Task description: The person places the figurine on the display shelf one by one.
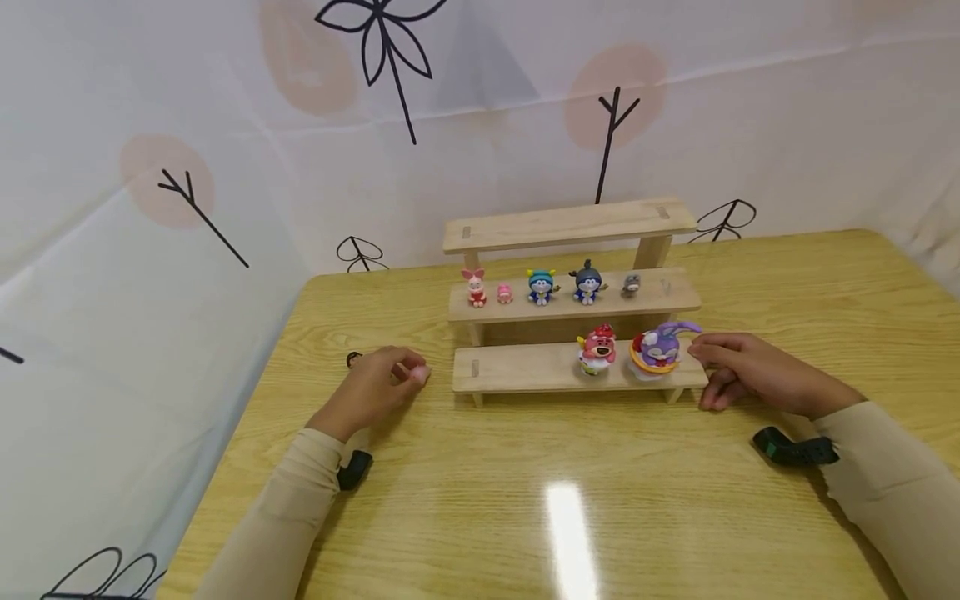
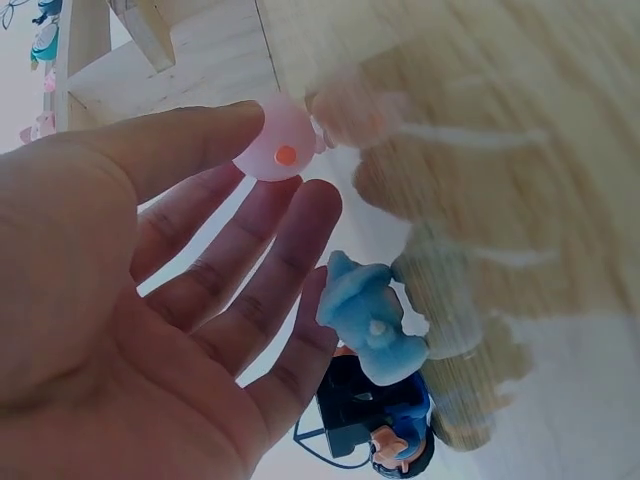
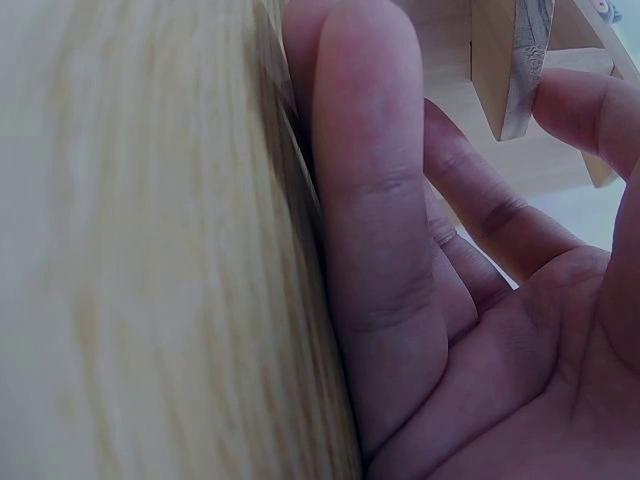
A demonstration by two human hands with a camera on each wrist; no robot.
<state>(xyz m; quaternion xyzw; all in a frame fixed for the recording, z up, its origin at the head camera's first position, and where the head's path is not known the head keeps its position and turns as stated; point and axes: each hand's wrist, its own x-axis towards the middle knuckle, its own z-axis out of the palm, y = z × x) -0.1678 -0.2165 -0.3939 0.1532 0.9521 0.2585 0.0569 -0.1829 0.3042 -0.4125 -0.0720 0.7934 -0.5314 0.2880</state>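
My left hand (image 1: 375, 387) pinches a small pink round figurine (image 2: 278, 142) with an orange spot between thumb and fingers, low over the table left of the wooden shelf. Close behind those fingers are a light blue figurine (image 2: 372, 318) and a dark-haired figurine (image 2: 400, 440). My right hand (image 1: 761, 375) is at the right end of the three-step wooden display shelf (image 1: 517, 367); in the right wrist view a fingertip touches the board end (image 3: 522, 85) while other fingers lie along the tabletop. Near it on the bottom step are a purple rabbit figurine (image 1: 660, 348) and a red-pink bear figurine (image 1: 598, 350).
On the middle step stand a pink-eared figurine (image 1: 476, 289), a tiny pink one (image 1: 505, 293), two blue-clad ones (image 1: 541, 287) and a small grey one (image 1: 632, 285). A patterned white cloth (image 1: 495, 125) hangs behind the wood-grain table (image 1: 465, 492).
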